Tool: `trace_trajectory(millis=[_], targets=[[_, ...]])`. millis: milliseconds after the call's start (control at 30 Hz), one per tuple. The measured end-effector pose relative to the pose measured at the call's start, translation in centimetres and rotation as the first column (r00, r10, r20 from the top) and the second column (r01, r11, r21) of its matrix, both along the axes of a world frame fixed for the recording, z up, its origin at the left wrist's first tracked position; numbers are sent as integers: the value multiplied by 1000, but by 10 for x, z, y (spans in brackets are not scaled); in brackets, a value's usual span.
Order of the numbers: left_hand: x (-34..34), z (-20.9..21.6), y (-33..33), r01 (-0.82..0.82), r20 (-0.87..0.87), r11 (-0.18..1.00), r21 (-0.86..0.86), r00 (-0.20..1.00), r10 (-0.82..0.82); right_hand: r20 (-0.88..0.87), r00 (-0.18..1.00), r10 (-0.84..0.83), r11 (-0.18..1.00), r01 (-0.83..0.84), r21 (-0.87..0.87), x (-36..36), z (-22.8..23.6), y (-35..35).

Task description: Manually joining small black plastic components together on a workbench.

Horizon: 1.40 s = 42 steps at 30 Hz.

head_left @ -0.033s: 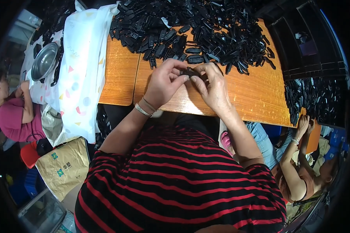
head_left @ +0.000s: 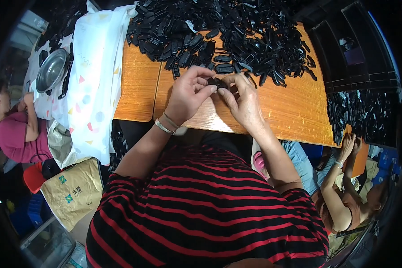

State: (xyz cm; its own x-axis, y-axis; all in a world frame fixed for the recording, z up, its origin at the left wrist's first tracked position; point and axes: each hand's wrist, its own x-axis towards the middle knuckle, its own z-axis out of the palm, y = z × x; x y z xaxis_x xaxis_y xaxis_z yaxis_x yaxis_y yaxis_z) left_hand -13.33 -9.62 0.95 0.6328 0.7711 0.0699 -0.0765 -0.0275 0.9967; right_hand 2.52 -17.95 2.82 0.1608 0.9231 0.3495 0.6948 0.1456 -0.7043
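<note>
Both of my hands meet over the near part of the wooden table [head_left: 295, 107], pinching one small black plastic piece [head_left: 216, 83] between the fingertips. My left hand [head_left: 190, 91] is closed on the piece from the left, thumb and forefinger at its end. From the right, my right hand [head_left: 243, 99] grips the same piece with thumb and curled fingers. The fingers partly cover it, so its exact kind does not show. Just beyond my hands spreads a large pile of black plastic parts [head_left: 254, 42], some oblong, some frame-like.
At left, a patterned white cloth [head_left: 94, 80] covers a surface beside a metal bowl [head_left: 51, 71]. A person in a magenta top [head_left: 20, 138] sits there; another person [head_left: 339, 201] works at right by more black parts [head_left: 362, 116]. A tan sack [head_left: 76, 192] stands low left.
The black piece between my fingertips has turned slightly, and my fingers have shifted a little. The rest looks the same.
</note>
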Motion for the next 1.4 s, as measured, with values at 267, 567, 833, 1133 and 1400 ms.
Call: trace_trajectory(millis=[267, 567, 833, 1133, 1400], targets=[[-1, -6, -11, 17, 328, 931, -366, 938, 112, -384, 923, -21, 1000, 28, 14, -24, -7, -1], [-12, 0, -6, 0, 211, 957, -289, 976, 63, -363, 932, -8, 1000, 18, 25, -25, 6, -1], [-15, 4, -6, -28, 226, 974, -225, 971, 80, -243, 970, 14, 998, 2, 67, -26, 7, 2], [-13, 5, -21, -167, 145, 986, 5, 976, 164, -99, 995, -19, 976, 40, 215, -39, -7, 0], [-19, 9, -22, -143, 99, 985, 96, 986, 133, -129, 991, -42, 992, 57, 113, -51, -11, -1]])
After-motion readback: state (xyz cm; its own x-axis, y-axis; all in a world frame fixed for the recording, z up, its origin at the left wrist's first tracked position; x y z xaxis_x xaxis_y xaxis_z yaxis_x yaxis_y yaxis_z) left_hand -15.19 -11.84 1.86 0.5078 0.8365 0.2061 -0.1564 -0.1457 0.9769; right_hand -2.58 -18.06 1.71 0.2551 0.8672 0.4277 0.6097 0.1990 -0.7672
